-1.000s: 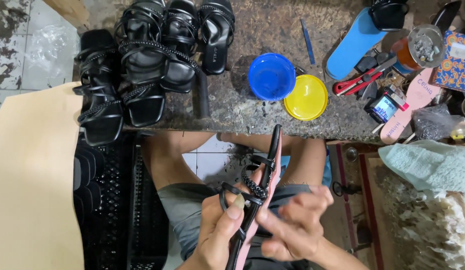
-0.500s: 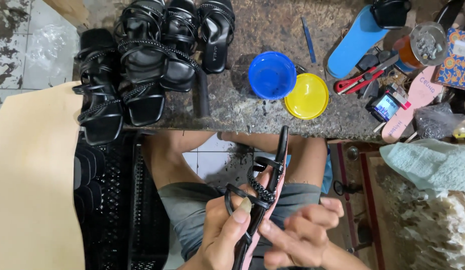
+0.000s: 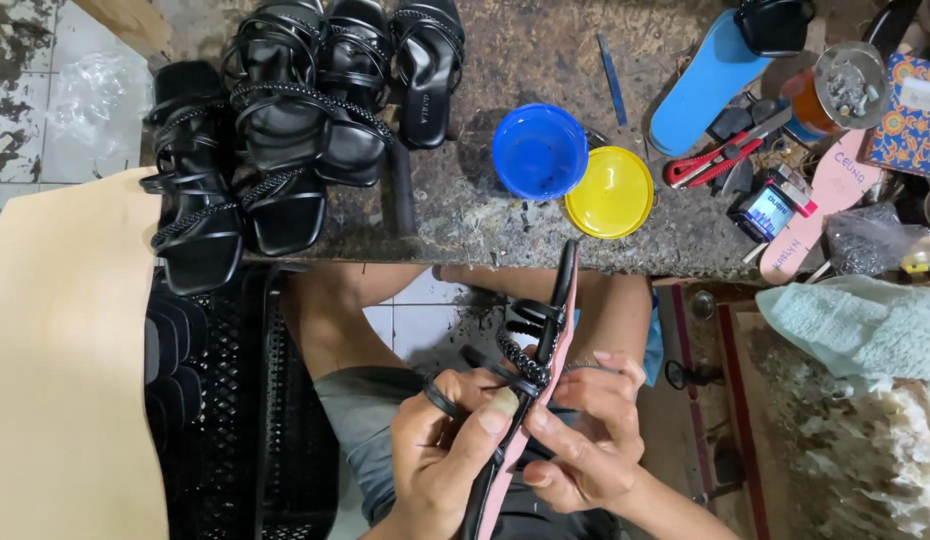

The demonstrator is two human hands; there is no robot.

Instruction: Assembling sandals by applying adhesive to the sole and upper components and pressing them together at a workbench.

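Observation:
I hold a black strappy sandal with a pink insole [image 3: 551, 345] on edge over my lap, toe pointing toward the workbench. My left hand [image 3: 447, 448] grips its lower part, thumb pressed on the sole edge and a black strap looped around a finger. My right hand [image 3: 585, 435] clasps the pink side from the right, fingers curled on the sole near the braided strap.
The stone workbench [image 3: 505, 215] carries several finished black sandals [image 3: 285, 130], a blue bowl [image 3: 539, 150], a yellow lid [image 3: 609, 192], a blue insole [image 3: 703, 80], a red-handled cutter [image 3: 720, 160] and a pink insole [image 3: 820, 205]. A black plastic crate [image 3: 235, 420] and tan sheet [image 3: 60, 360] sit left.
The sandal has tilted more upright and shifted slightly right. My right hand has slid lower along the sole, fingers regripping.

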